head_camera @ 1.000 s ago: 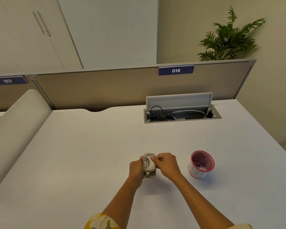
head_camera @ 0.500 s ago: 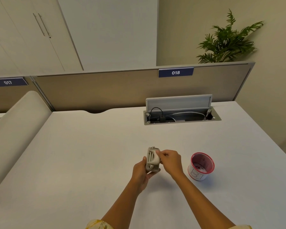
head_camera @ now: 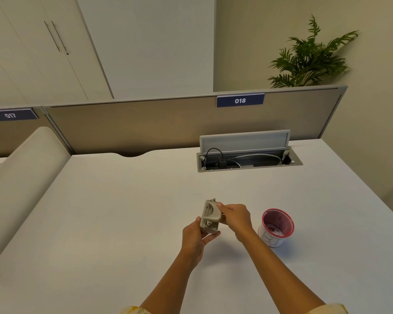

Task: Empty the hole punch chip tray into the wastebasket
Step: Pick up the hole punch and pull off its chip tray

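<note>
You held the hole punch [head_camera: 210, 217] above the counter [head_camera: 123, 211], tilted, just left of the small red-rimmed wastebasket [head_camera: 277, 227] and not touching it. Your left hand [head_camera: 194, 240] cupped its lower end from beneath, fingers [head_camera: 210, 237] closed around the base. Your right hand [head_camera: 235, 218] gripped its right side, fingers [head_camera: 222, 208] pinched shut on the upper edge near the lever. The wastebasket stood upright on the counter, with pale scraps visible inside and marker writing on its white wall. Farther back, an open cable hatch [head_camera: 247, 158] was set into the counter before the partition [head_camera: 134, 125] labelled 018, and a plant [head_camera: 309, 57] rose behind it.
</note>
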Available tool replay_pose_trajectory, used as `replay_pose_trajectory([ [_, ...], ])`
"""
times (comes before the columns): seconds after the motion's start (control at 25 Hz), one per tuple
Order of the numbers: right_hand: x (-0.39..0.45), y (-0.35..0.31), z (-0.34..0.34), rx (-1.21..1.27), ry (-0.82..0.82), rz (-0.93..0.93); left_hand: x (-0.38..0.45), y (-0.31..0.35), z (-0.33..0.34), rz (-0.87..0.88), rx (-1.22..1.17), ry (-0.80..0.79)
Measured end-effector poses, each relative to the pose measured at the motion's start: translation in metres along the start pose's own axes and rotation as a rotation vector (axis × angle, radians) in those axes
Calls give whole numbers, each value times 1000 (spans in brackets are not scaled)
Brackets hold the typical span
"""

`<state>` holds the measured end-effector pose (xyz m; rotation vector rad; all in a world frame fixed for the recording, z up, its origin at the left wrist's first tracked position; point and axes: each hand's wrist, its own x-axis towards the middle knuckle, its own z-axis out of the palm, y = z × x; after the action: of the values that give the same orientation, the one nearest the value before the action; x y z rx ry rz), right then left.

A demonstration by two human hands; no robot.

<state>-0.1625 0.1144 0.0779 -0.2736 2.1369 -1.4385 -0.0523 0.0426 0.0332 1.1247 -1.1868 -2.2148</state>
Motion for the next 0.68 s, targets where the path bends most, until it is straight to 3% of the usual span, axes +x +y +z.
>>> replay_pose_trajectory([
  [0.24,7,-1,-8,191,-72,233,1,-7,-7,81,140,-22],
  [0.48,10,2,-26,424,-291,423,2,-10,-10,66,99,3],
  [0.68,2,13,-43,721,-378,551,3,-7,-15,43,53,43],
])
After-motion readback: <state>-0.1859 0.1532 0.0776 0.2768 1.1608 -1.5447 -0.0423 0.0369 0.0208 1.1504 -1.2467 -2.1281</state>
